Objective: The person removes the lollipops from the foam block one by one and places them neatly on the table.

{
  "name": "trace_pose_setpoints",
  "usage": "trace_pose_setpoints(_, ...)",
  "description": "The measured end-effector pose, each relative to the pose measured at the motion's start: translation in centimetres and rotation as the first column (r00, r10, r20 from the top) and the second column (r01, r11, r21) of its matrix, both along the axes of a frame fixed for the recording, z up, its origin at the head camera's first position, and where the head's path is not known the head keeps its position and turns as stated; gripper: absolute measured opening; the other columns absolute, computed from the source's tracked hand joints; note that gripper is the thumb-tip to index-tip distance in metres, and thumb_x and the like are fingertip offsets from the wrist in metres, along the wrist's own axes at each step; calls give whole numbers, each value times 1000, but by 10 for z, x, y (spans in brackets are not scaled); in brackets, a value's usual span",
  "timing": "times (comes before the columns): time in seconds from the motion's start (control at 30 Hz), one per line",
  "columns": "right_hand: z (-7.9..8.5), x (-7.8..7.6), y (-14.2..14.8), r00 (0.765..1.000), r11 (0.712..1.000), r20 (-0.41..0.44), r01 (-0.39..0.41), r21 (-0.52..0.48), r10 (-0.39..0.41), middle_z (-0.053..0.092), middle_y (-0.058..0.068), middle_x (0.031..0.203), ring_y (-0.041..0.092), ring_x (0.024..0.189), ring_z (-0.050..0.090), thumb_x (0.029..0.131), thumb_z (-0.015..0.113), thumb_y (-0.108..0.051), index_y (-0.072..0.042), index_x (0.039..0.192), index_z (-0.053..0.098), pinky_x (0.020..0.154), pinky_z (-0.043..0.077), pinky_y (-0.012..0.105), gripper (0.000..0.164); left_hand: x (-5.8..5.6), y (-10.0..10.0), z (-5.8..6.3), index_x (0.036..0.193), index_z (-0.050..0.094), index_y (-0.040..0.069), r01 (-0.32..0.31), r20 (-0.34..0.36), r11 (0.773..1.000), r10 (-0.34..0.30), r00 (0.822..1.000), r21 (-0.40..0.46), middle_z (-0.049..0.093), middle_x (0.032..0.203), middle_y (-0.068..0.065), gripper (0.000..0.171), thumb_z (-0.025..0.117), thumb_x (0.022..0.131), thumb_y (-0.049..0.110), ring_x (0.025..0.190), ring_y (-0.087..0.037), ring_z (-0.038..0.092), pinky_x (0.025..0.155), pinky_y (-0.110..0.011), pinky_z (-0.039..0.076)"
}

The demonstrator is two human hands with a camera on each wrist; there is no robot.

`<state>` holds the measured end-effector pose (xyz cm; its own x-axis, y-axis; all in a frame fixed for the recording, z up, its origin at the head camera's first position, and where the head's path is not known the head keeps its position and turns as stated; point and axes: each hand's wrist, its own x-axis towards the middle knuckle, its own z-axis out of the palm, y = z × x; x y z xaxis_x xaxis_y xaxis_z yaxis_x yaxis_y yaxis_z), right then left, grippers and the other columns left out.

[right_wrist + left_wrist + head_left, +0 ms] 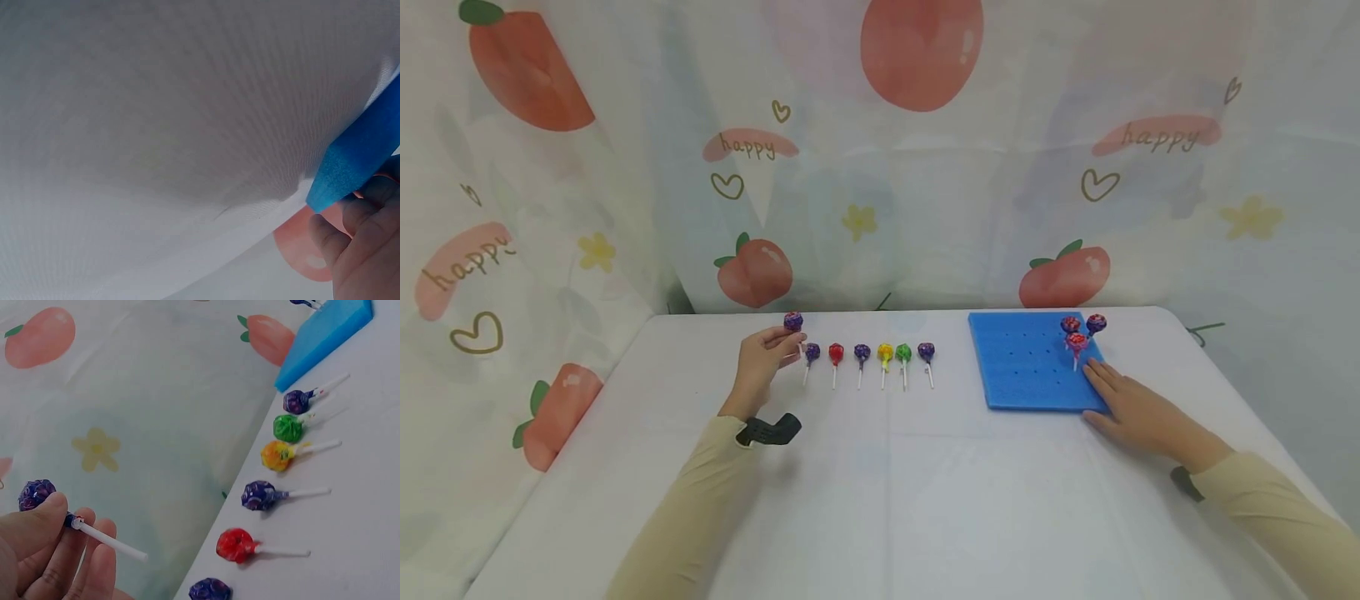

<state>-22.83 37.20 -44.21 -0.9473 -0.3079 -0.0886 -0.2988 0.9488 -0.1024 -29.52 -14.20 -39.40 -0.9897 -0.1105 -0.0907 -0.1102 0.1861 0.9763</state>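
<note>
Blue, foam-like material makes up the board (1000,387) at the right of the white desk (955,500), and in it three wrapped lollipops (1077,342) are held by their sticks, grouped near its right edge. Small dark holes are spread over the rest of its top. The board's right edge is touched by the right hand (1131,408), whose fingers are laid out nearly straight, with the thumb placed by the near corner. A purple lollipop (793,321) is pinched between thumb and fingers of the left hand (763,367), raised above the desk near the row's left end. In that row, left to right, a purple (812,352), a red (836,352), a dark blue-purple (862,352), a yellow (885,352), a green (903,352) and another purple lollipop (927,352) are laid flat, sticks pointed toward the person.
</note>
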Motion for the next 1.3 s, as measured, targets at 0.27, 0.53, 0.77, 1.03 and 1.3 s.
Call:
trace_pose_setpoints(0.27,0,1,1,1000,1000,0,1,-7,-1,23,32,149,50,135,24,88,58,-45,9,144,24,107,24,64,85,-7,-24,-15,121,56,-7,-35,17,998,35,999,54,67,112,-17,37,62,90,14,76,0,65,74,-16,55)
trace_pose_setpoints(0.53,-2,1,3,1000,1000,-6,3,1,-3,23,31,149,49,135,24,88,58,-47,8,144,23,106,24,65,86,-10,-36,-29,123,52,-13,-47,42,991,42,998,122,69,83,3,40,63,88,4,70,1,64,68,-12,54)
trace_pose_setpoints(0.77,0,3,3,1000,1000,-11,-2,-6,2,23,31,149,49,135,25,88,58,-46,7,144,24,107,25,64,84,-12,-39,-35,125,47,-18,-32,47,986,25,999,162,70,83,3,43,60,88,-3,70,2,64,70,-14,55)
trace_pose_setpoints(1.03,3,3,0,1000,1000,-14,-12,-26,12,23,29,150,48,136,23,90,56,-46,6,145,24,108,25,62,82,-16,-43,-34,126,49,-15,-22,95,1000,20,995,16,70,106,-16,41,60,89,-1,71,3,63,73,-16,55)
trace_pose_setpoints(1.3,-2,3,5,1000,1000,-8,11,9,-11,22,29,151,48,137,23,89,57,-44,6,145,24,109,24,62,81,-25,-39,-47,121,55,-12,-21,96,991,34,995,-134,69,88,-4,39,64,86,2,65,5,59,61,-9,50)
